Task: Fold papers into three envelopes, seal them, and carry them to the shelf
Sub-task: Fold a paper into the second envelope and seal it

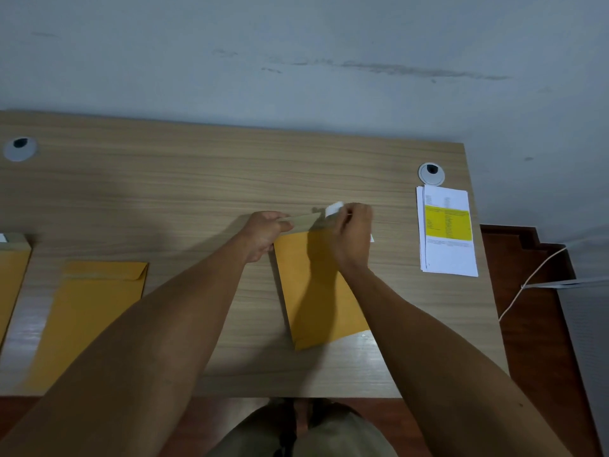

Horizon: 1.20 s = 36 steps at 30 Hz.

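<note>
A brown-yellow envelope (321, 291) lies on the wooden desk (197, 179) in front of me, its flap (304, 220) lifted at the far end. My left hand (263, 235) pinches the flap's left end. My right hand (352, 237) pinches a small white strip (334, 208) at the flap's right end. A second envelope (95, 305) lies flat to the left, flap open. A third envelope (11, 275) shows partly at the left edge. A stack of printed sheets (446, 230) with a yellow block lies at the desk's right.
Two round cable grommets sit in the desk, one at the far left (19, 148) and one near the papers (431, 173). A white cable (527, 282) runs over the dark red floor to the right. The wall stands just behind the desk.
</note>
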Each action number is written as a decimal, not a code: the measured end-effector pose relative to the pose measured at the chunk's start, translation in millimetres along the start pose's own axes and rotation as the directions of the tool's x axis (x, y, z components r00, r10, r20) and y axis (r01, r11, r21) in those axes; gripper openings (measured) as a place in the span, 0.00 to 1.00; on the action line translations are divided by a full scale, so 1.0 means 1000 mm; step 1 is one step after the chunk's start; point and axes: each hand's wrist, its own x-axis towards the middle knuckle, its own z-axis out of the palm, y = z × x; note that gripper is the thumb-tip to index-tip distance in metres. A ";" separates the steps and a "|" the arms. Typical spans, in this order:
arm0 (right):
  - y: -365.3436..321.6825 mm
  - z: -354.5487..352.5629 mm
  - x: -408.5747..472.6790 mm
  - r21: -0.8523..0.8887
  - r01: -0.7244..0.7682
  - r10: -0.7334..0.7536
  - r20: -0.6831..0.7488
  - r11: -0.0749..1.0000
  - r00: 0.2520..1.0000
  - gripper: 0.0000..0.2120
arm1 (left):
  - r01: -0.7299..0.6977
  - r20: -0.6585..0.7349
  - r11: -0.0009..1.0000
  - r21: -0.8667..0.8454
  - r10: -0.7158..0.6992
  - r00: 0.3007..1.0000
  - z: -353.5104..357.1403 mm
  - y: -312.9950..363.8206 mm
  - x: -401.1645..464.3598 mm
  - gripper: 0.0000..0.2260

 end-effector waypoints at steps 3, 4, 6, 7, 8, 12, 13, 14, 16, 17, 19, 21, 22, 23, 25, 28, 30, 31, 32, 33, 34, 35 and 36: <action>0.020 -0.021 0.017 0.131 -0.277 0.295 -0.154 0.952 0.943 0.07 | -0.023 -0.028 0.999 0.028 0.024 0.999 -0.002 -0.002 0.002 0.09; 0.029 -0.028 0.022 0.162 -0.375 0.400 -0.173 0.913 0.900 0.08 | -0.034 -0.038 0.999 0.038 0.035 0.999 -0.002 -0.002 0.003 0.10; 0.050 -0.043 0.030 0.192 -0.534 0.563 -0.170 0.824 0.808 0.10 | -0.054 -0.057 0.996 0.065 0.058 0.997 -0.001 -0.001 0.003 0.10; 0.060 -0.049 0.032 0.187 -0.584 0.611 -0.156 0.790 0.776 0.11 | -0.063 -0.066 0.995 0.074 0.068 0.995 0.000 0.000 0.003 0.09; 0.067 -0.055 0.034 0.170 -0.619 0.641 -0.142 0.767 0.755 0.12 | -0.072 -0.074 0.994 0.080 0.078 0.994 0.001 0.000 0.003 0.09; 0.076 -0.067 0.033 0.121 -0.656 0.667 -0.139 0.745 0.732 0.11 | -0.102 -0.111 0.989 0.104 0.114 0.987 0.005 0.002 0.001 0.08; 0.074 -0.067 0.032 0.151 -0.659 0.676 -0.149 0.737 0.722 0.11 | -0.114 -0.121 0.987 0.115 0.128 0.984 0.006 0.002 0.002 0.09; 0.070 -0.068 0.030 0.188 -0.666 0.691 -0.155 0.722 0.706 0.12 | -0.125 -0.127 0.984 0.130 0.142 0.982 0.006 0.001 0.003 0.09; 0.061 -0.066 0.027 0.185 -0.658 0.683 -0.179 0.730 0.708 0.14 | -0.149 -0.128 0.973 0.175 0.172 0.977 0.006 -0.002 0.004 0.09; 0.056 -0.063 0.025 0.104 -0.607 0.615 -0.198 0.788 0.764 0.14 | -0.162 -0.121 0.964 0.211 0.190 0.974 0.006 -0.004 0.006 0.10; 0.048 -0.053 0.022 -0.068 -0.372 0.364 -0.107 0.926 0.925 0.17 | -0.194 -0.091 0.924 0.328 0.236 0.968 0.005 -0.009 0.009 0.16; 0.037 -0.040 0.023 -0.128 -0.077 0.100 0.187 0.989 0.977 0.22 | -0.231 -0.041 0.840 0.492 0.288 0.957 0.003 -0.013 0.010 0.24; 0.033 -0.032 0.026 -0.176 0.071 -0.008 0.337 0.982 0.942 0.25 | -0.250 -0.016 0.775 0.580 0.318 0.948 0.002 -0.015 0.011 0.27; 0.029 -0.025 0.028 -0.230 0.215 -0.088 0.460 0.949 0.883 0.30 | -0.266 0.007 0.705 0.657 0.348 0.938 0.001 -0.018 0.012 0.30; 0.018 -0.013 0.030 -0.293 0.388 -0.153 0.591 0.874 0.792 0.37 | -0.272 0.033 0.577 0.770 0.390 0.920 0.002 -0.022 0.012 0.33; 0.009 -0.002 0.029 -0.368 0.497 -0.167 0.648 0.786 0.743 0.36 | -0.284 0.060 0.435 0.854 0.460 0.886 0.005 -0.024 0.010 0.32; 0.010 -0.001 0.026 -0.408 0.571 -0.203 0.659 0.712 0.724 0.30 | -0.297 0.094 0.340 0.892 0.504 0.859 0.005 -0.025 0.009 0.29; 0.011 -0.002 0.024 -0.414 0.597 -0.222 0.662 0.687 0.716 0.27 | -0.305 0.110 0.307 0.901 0.519 0.848 0.005 -0.026 0.008 0.27; 0.013 -0.003 0.023 -0.412 0.620 -0.239 0.670 0.668 0.703 0.23 | -0.312 0.125 0.282 0.907 0.529 0.839 0.004 -0.027 0.007 0.26; 0.015 -0.004 0.021 -0.408 0.639 -0.249 0.681 0.652 0.689 0.21 | -0.321 0.141 0.259 0.911 0.536 0.832 0.004 -0.029 0.006 0.25; 0.016 -0.005 0.020 -0.404 0.658 -0.262 0.689 0.635 0.676 0.19 | -0.325 0.153 0.236 0.916 0.543 0.825 0.005 -0.030 0.004 0.23; 0.018 -0.005 0.019 -0.400 0.671 -0.271 0.694 0.625 0.667 0.18 | -0.330 0.169 0.209 0.921 0.550 0.818 0.005 -0.032 0.004 0.23; 0.020 -0.005 0.019 -0.396 0.681 -0.280 0.698 0.616 0.659 0.18 | -0.334 0.182 0.186 0.924 0.554 0.812 0.006 -0.033 0.003 0.22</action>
